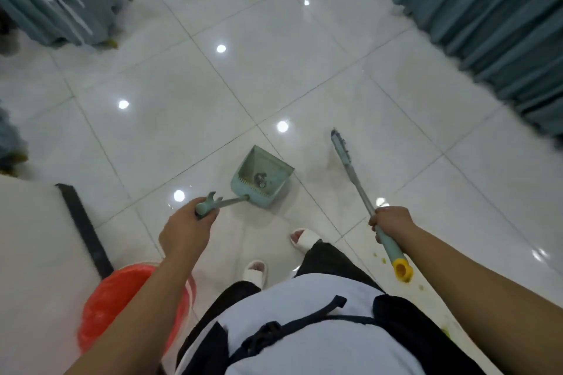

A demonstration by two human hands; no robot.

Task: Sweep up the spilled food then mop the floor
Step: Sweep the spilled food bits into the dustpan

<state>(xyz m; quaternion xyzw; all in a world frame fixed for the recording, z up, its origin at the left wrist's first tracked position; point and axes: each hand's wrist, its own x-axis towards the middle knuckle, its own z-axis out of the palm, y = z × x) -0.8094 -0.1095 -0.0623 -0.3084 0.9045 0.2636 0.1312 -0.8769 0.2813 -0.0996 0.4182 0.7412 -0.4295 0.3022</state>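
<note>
Nearest the camera, bottom centre: the person's white shirt, crossed by a dark strap.

Left edge: a white surface with a dark edge strip. Just beside it, lower left, is a red bucket, partly hidden by the left forearm. Upper left: blurred furniture under grey-green covers.

Left hand, left of centre: fingers curled round the grip of the dustpan handle. The green dustpan is at centre, mouth turned toward the top of the frame, with a small dark clump of debris inside. Whether it touches the glossy white tiled floor cannot be told.

Below the dustpan are two feet in white slippers.

Right hand, right of centre: closed round the broom handle, above its yellow end cap. The broom head lies right of the dustpan, apart from it.

Spilled food: small yellow-green bits on the tiles, lower right, near the end cap and beneath the right forearm.

Upper right: a teal curtain reaching the floor.
</note>
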